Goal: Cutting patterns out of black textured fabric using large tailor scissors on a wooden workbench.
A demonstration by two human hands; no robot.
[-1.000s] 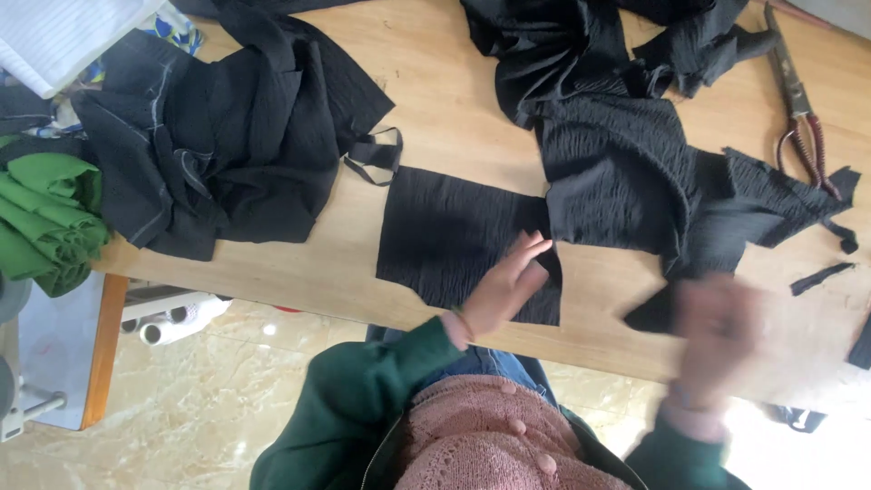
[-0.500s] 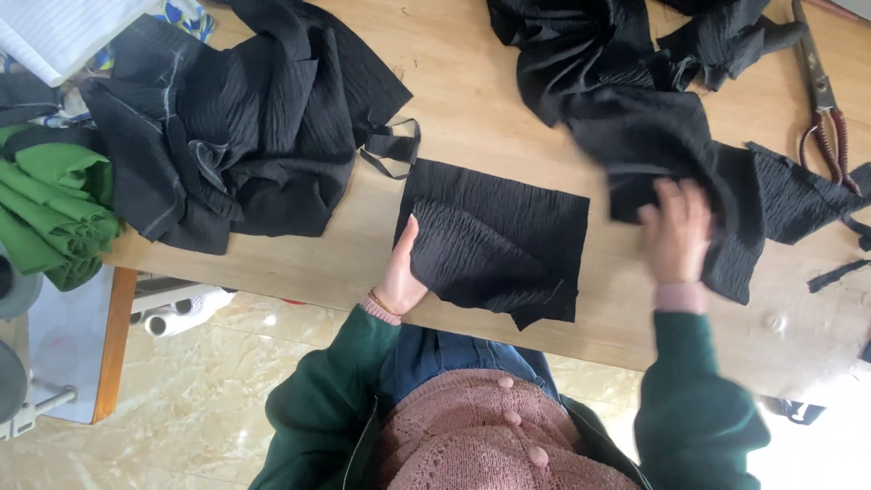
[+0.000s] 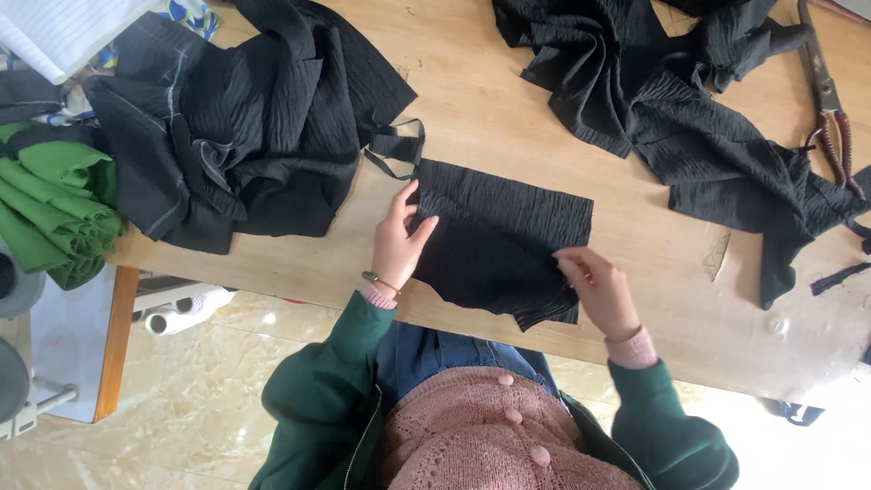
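Black fabric panel (image 3: 499,240) lay flat near the front edge of the wooden worktop (image 3: 508,118), roughly rectangular, its lower corner reaching toward the edge. Left hand (image 3: 400,240) rested on the panel's left edge, fingers spread apart and flat, clamped on nothing. Right hand (image 3: 594,290) sat at the panel's right lower edge, fingertips drawn together on the cloth there, seemingly pinching it, though the grip was partly hidden. Heap of black crinkled fabric (image 3: 245,127) piled to the left, a narrow strap loop (image 3: 396,150) trailing from it just beside the panel's upper left corner. Second black heap (image 3: 671,109) spread across the far right, well apart from both hands. Folded green cloth (image 3: 50,213) hung off the left end. Scissors (image 3: 830,100) lay at the far right edge.
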